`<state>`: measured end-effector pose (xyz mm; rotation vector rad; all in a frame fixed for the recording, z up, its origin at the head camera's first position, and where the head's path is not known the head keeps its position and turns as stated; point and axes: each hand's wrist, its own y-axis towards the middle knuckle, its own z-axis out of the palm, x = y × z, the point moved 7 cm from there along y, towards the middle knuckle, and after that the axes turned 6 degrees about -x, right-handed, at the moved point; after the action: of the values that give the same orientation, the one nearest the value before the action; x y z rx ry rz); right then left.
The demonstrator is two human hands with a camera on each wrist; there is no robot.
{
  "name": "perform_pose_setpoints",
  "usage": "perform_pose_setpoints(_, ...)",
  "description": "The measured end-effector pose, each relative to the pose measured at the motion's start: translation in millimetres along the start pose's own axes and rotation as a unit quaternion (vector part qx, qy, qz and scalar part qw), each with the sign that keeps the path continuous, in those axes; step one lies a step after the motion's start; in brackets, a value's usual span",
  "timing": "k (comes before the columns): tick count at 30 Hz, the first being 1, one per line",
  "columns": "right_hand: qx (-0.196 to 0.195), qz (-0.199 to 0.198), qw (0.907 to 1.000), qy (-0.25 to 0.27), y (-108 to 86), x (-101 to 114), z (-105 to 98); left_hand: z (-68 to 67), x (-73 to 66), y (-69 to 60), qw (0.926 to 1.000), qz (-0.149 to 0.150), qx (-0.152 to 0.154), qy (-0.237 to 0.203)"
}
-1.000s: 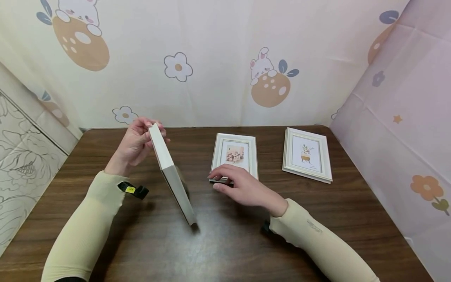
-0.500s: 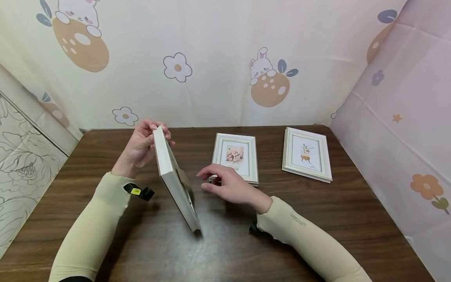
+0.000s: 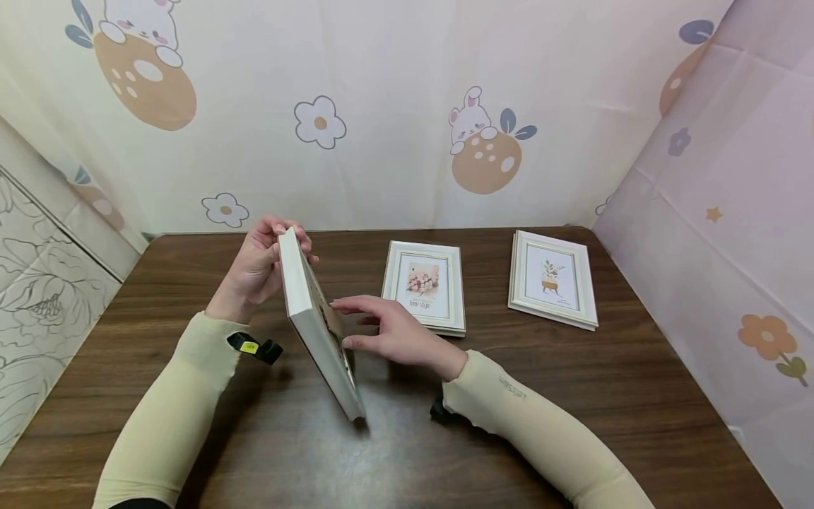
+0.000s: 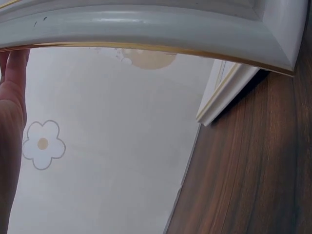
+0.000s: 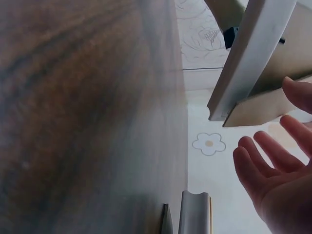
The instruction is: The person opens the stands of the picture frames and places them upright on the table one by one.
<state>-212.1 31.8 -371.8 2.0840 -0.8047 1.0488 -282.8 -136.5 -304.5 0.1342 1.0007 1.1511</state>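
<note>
My left hand point(image 3: 254, 268) grips the upper end of a white picture frame point(image 3: 297, 283), which stands tilted on its lower edge, its thin side towards me. In the left wrist view, the moulded front border of the frame point(image 4: 146, 29) with a gold line crosses the top. My right hand point(image 3: 397, 332) is at the back of the frame, fingers loosely spread. In the right wrist view a flat support flap point(image 5: 261, 108) juts from the back, beside the right thumb; whether the fingertips touch it, I cannot tell.
Two more white picture frames lie face up on the dark wooden table point(image 3: 407, 452): one with a pink flower print point(image 3: 424, 283) in the middle, one with a potted plant print point(image 3: 552, 279) at right. A patterned curtain point(image 3: 394, 162) hangs behind the table.
My right hand has moved left, from over the flower-print frame to the back of the held frame. The held frame has shifted slightly right and turned, showing more of its back.
</note>
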Motion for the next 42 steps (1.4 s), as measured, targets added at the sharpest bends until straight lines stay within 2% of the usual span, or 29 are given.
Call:
perform_pose_setpoints(9, 0.004, 0.003, 0.9994, 0.035, 6.3, -3, 2, 0.3, -0.7, -0.4, 0.9997, -0.004, -0.004, -0.023)
perform_pose_setpoints(22, -0.018, -0.008, 0.9992, 0.036, 3.6, -5, -8, -1.2, 1.2, -0.1, 0.9996, -0.002, -0.005, -0.027)
perform_pose_setpoints(31, -0.03, -0.005, 0.9976, 0.062, 1.1, -8, -15, -2.9, 3.0, -2.5, 0.9997, -0.003, -0.011, -0.02)
perform_pose_setpoints(42, -0.044, -0.011, 0.9985, 0.029, -0.3, -7, -23, -3.6, 1.2, -3.6, 0.9998, -0.005, -0.016, -0.009)
